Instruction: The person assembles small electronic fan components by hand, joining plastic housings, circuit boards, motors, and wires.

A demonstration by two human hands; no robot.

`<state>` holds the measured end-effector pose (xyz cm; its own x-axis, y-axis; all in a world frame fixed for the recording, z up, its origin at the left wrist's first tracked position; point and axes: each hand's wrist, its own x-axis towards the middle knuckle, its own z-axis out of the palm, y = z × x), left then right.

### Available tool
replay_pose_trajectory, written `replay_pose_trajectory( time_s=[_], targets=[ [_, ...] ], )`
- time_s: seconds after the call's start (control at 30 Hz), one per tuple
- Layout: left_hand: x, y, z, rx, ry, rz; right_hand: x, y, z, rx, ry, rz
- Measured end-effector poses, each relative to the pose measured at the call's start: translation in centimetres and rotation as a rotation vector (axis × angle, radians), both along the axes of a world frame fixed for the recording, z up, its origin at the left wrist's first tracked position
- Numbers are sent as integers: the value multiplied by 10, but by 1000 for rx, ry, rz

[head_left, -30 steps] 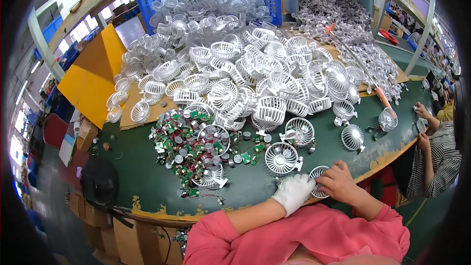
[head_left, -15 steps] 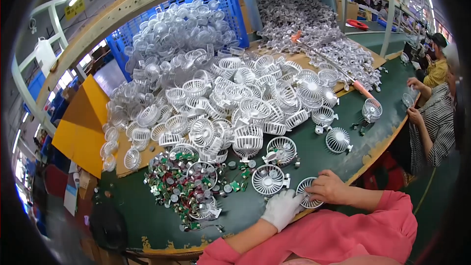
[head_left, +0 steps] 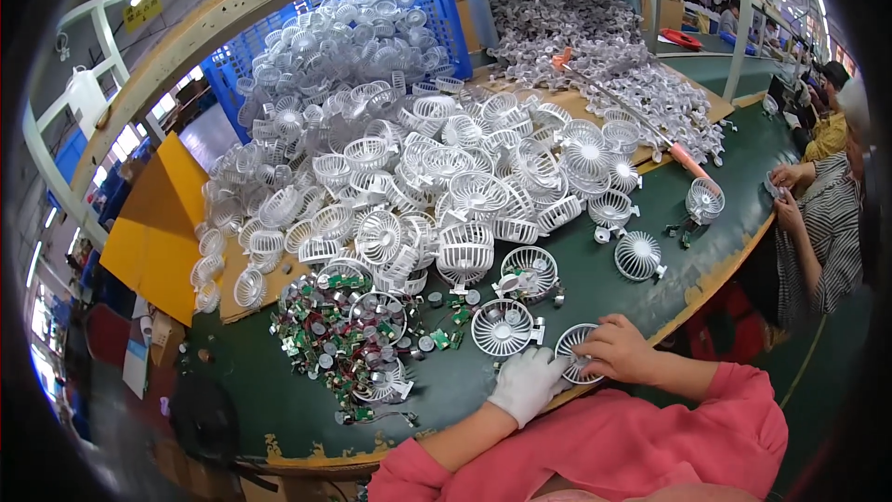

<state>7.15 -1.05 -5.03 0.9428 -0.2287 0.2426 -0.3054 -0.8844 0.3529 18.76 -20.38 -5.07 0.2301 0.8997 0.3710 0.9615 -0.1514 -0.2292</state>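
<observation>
At the table's front edge, my bare right hand (head_left: pixel 617 350) is closed on the right side of a round white fan housing (head_left: pixel 568 341). The fingers curl over its slatted face. My left hand (head_left: pixel 530 385), in a white glove, rests against the lower left rim of the same housing; its fingertips are partly hidden. Just beyond the left hand lies another fan housing (head_left: pixel 500 327) with a small side bracket. Behind that sits a housing (head_left: pixel 530 272) with small parts in it. To the left is a heap of green circuit boards (head_left: pixel 325 321) with wires and small round motors.
A large pile of white fan housings (head_left: pixel 418 167) spreads over the table before a blue crate (head_left: pixel 455 28). Small grey-white parts (head_left: pixel 567 28) are heaped at the back. A rod with an orange handle (head_left: pixel 689 161) lies right. A co-worker's hands (head_left: pixel 790 195) work at far right.
The view has shifted slightly, so the table appears higher in the picture. Both my hands stay at the same housing. The co-worker's hands have come closer together.
</observation>
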Motion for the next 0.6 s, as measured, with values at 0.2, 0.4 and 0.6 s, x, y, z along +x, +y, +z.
replay_pose_trajectory(
  time_s=[0.2,0.4,0.6],
  targets=[
    [5,-6,1,-94,-83,-24,-22,-26,-5,-5,-58,-101],
    [8,-12,7,-331,-289,-73,11,-110,-8,-7,-140,-340],
    [8,-5,7,-383,-245,15,111,-188,-34,-47,-291,-696]
  ],
)
